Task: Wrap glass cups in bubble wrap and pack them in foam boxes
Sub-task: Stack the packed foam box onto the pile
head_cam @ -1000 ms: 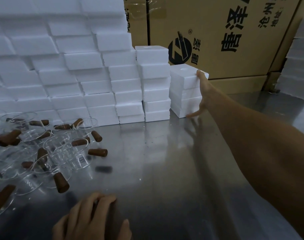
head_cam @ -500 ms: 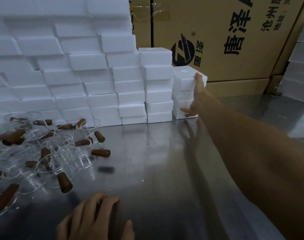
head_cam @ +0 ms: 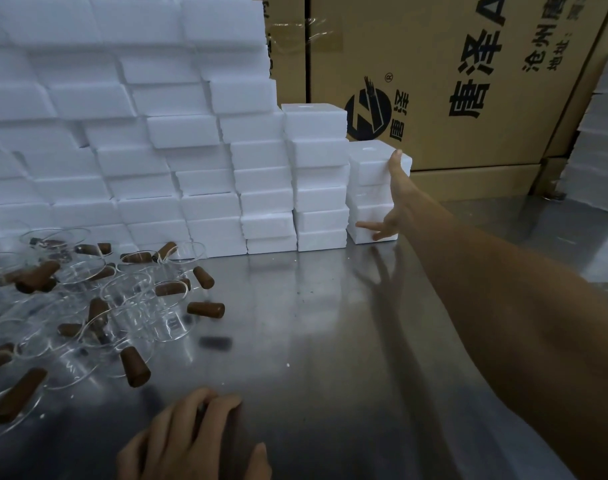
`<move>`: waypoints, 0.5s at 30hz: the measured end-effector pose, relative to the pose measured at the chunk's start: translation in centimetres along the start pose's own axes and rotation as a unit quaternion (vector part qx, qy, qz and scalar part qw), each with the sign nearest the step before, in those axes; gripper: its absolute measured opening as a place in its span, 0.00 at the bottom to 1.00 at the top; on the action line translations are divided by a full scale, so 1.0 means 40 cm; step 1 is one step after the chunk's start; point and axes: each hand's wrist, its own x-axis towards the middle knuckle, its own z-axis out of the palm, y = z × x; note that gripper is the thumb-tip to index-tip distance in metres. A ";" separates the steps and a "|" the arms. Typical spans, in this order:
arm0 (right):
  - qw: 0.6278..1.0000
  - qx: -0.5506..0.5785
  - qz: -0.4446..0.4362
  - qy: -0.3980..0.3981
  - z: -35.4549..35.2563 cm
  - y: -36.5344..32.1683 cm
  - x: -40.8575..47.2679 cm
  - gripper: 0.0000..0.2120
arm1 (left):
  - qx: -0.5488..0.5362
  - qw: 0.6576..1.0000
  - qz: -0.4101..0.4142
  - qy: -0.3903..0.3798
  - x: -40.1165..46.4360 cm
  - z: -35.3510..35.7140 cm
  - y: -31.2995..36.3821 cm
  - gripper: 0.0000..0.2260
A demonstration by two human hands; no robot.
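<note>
Right hand (head_cam: 396,199) on the end stack of foam boxes (head_cam: 371,188), thumb at the top box's right edge, fingers spread low; grip partial, not clenched. Left hand (head_cam: 191,441) flat on table (head_cam: 330,323), near edge, holding nothing. Cups (head_cam: 98,306) far left; table centre bare steel.

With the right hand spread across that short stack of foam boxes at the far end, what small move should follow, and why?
Probably close the right hand on the top foam box and lift it off the stack toward the near side of the metal table. The thumb already lies at that box's upper corner, but the fingers splay low and hold nothing. The left hand rests on something I cannot make out.
</note>
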 end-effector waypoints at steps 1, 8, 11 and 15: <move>1.000 0.015 0.001 -0.009 -0.007 0.006 -0.003 0.51 | -0.005 1.000 -0.005 0.007 -0.001 0.001 0.001 0.20; 0.976 -0.047 -0.152 0.149 -0.064 0.128 -0.013 0.35 | -0.027 0.998 -0.019 0.056 -0.012 0.013 0.010 0.22; 0.831 -0.316 -0.438 0.136 -0.052 0.139 -0.047 0.30 | -0.024 0.998 -0.025 0.052 -0.018 0.011 0.012 0.21; 0.568 -0.542 -0.608 0.116 0.028 0.062 -0.102 0.43 | 0.016 0.996 -0.010 0.083 -0.012 0.015 0.013 0.20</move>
